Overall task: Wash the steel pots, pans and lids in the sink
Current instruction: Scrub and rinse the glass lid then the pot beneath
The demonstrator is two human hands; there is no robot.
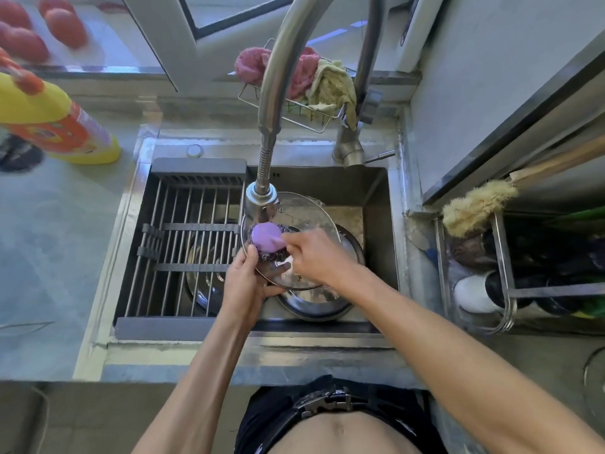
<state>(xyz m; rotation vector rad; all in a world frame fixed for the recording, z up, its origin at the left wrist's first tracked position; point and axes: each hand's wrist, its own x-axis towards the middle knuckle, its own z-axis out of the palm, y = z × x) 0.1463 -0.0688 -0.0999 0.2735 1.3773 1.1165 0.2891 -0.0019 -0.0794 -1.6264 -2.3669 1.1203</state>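
The left hand (245, 283) grips the rim of a round, clear glass lid (294, 217), tilted over the sink (376, 191). The right hand (314, 257) pinches a purple-topped wire scrubber (266, 237) against the lid's face, just beyond the left fingers. Below both hands sits a shiny steel pot (314, 306).

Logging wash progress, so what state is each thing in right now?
Glass lid: tilted, held over the sink.
Scrubber: pressed on the lid.
Left hand: grips lid rim.
Right hand: holds scrubber.
Steel pot: in the sink, beneath the lid.
Drying rack: across sink's left half.
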